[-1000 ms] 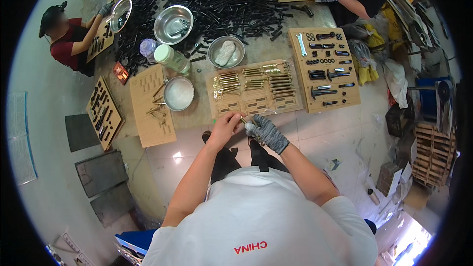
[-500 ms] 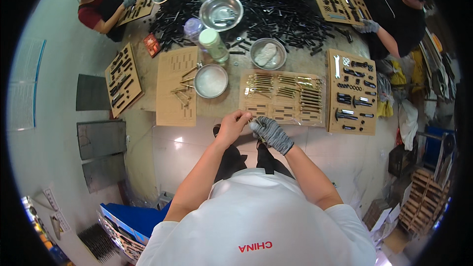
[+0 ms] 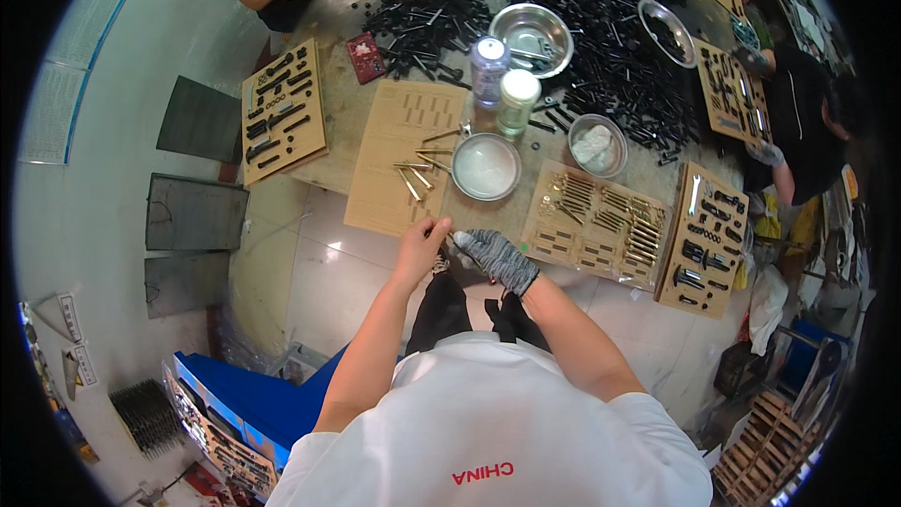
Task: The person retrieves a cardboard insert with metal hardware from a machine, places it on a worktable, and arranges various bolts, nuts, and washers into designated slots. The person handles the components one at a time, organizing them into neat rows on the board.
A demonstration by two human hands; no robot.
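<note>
My bare left hand (image 3: 420,249) and my right hand (image 3: 499,259), in a grey knitted glove, meet at the table's front edge. The fingertips of both are pinched together around a small gold-coloured piece (image 3: 450,234), mostly hidden by the fingers. Just beyond my left hand lies a cardboard sheet (image 3: 383,174) with printed outlines; several loose gold-coloured bolts (image 3: 413,178) rest on it. A round metal bowl with white contents (image 3: 485,167) stands at that sheet's right edge. Right of my gloved hand is a plastic-covered card (image 3: 572,249) with rows of gold-coloured bolts.
Boards of black bolts and tools stand left (image 3: 298,117) and right (image 3: 704,239). Two bottles (image 3: 490,75) and a steel bowl (image 3: 531,38) stand behind, beside a heap of black bolts (image 3: 610,84). Co-workers' hands (image 3: 765,154) work at boards farther back.
My view has turned, so the table's things sit farther right in the picture. Both hands, still pinched together, have moved left along the table edge to the sheet with loose bolts.
</note>
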